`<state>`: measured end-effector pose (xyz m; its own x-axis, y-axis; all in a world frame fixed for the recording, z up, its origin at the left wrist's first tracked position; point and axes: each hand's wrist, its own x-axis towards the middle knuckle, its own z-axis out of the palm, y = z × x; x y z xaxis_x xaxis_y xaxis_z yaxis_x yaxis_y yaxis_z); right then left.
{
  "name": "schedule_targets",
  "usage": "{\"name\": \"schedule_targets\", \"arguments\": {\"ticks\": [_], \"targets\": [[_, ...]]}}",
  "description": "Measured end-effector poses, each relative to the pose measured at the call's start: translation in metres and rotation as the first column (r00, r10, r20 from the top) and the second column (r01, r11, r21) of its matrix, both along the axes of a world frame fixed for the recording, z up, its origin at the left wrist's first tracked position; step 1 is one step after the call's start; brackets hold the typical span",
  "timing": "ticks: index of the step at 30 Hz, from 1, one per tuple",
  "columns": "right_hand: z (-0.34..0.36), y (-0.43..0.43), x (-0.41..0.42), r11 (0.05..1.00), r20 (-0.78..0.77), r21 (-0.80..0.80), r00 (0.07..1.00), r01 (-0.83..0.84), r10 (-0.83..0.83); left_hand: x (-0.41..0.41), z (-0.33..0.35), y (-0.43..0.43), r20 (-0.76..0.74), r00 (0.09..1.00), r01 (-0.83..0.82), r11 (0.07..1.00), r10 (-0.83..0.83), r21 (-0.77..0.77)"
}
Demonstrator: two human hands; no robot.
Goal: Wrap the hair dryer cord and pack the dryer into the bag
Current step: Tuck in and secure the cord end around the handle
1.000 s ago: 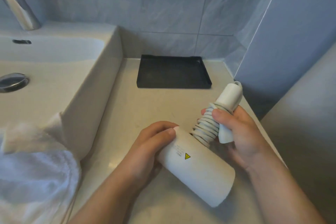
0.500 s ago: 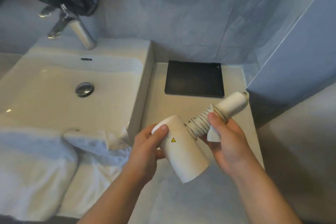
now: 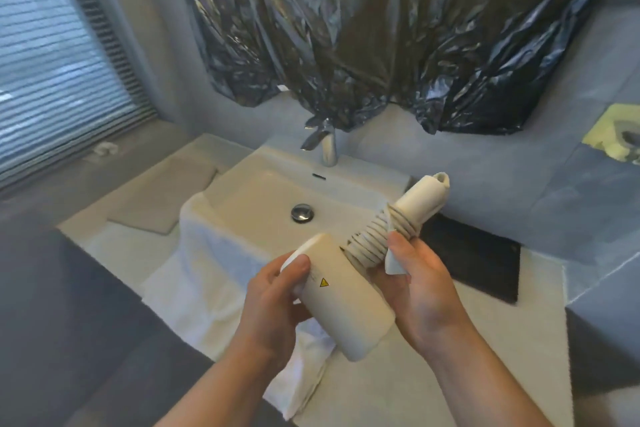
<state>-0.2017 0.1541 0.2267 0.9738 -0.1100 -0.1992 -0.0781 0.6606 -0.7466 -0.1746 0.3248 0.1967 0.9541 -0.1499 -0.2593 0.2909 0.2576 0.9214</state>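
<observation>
Above the white rectangular sink (image 3: 277,198), black crinkled plastic sheeting (image 3: 381,45) has come into our view. Both hands grip the white cylindrical hair dryer (image 3: 346,302): left hand (image 3: 277,298) on the barrel, right hand (image 3: 419,284) pinning the coiled white cord (image 3: 372,236). Wrapping looks finished, so packing comes next.

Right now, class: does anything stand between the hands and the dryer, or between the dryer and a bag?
Nothing separates them: the left hand and right hand already hold the dryer, cord wrapped. No packing bag is identifiable, so that path cannot be judged.

both hands (image 3: 346,295) gripping white hair dryer (image 3: 346,302), cord (image 3: 372,239) wound round handle, above sink (image 3: 263,191)

White hair dryer (image 3: 346,302), yellow warning triangle (image 3: 323,283)
</observation>
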Motion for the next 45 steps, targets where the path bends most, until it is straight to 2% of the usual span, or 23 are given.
{"name": "schedule_targets", "arguments": {"ticks": [7, 20, 30, 36, 40, 45], "targets": [[0.005, 0.068, 0.036, 0.982, -0.046, -0.116, 0.988, -0.152, 0.147, 0.013, 0.002, 0.068, -0.084, 0.985, -0.154, 0.985, 0.148, -0.080], [-0.012, 0.223, 0.161, 0.965, -0.142, -0.217, 0.983, -0.145, 0.115, 0.128, -0.013, 0.217, -0.164, 0.965, -0.226, 0.967, 0.205, -0.121], [-0.036, 0.354, 0.249, 0.961, -0.289, -0.207, 0.950, -0.185, 0.121, 0.204, -0.033, 0.343, -0.299, 0.916, -0.321, 0.934, 0.266, -0.153], [-0.045, 0.373, 0.284, 0.963, -0.351, -0.196, 0.930, -0.185, 0.108, 0.231, -0.038, 0.358, -0.306, 0.923, -0.292, 0.943, 0.233, -0.162], [-0.053, 0.367, 0.308, 0.954, -0.361, -0.186, 0.920, -0.234, 0.156, 0.250, -0.044, 0.358, -0.328, 0.919, -0.274, 0.953, 0.218, -0.134], [-0.071, 0.358, 0.347, 0.964, -0.406, -0.099, 0.894, -0.248, 0.188, 0.288, -0.049, 0.354, -0.369, 0.912, -0.228, 0.970, 0.182, -0.085]]}}
